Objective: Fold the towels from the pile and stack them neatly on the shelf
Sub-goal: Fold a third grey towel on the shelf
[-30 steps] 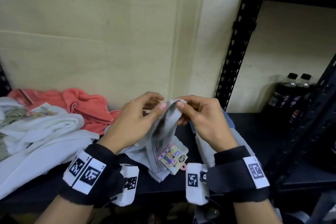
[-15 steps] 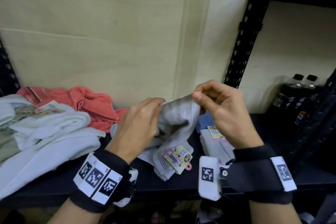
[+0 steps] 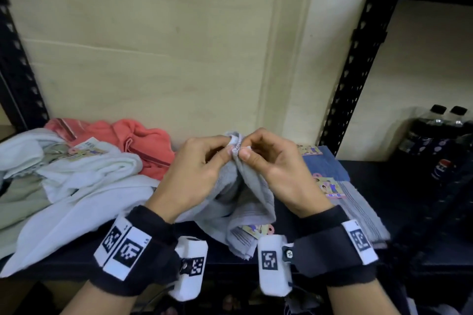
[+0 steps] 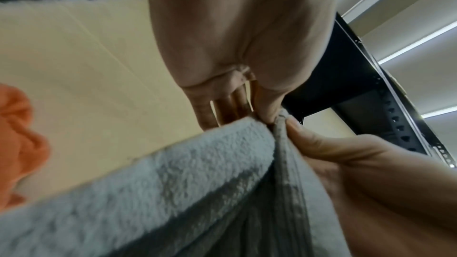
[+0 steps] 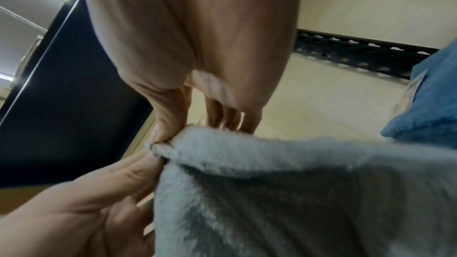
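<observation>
Between both hands (image 3: 197, 171): gray towel (image 3: 245, 199).

I saw my left hand (image 3: 194, 169) and right hand (image 3: 276, 169) pinching together the top edge of a grey towel (image 3: 245, 202) above the shelf (image 3: 399, 186), near its front edge.

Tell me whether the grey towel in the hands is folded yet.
Not folded: the grey towel hangs bunched, pinched at its top edge by the left hand and right hand.
</observation>
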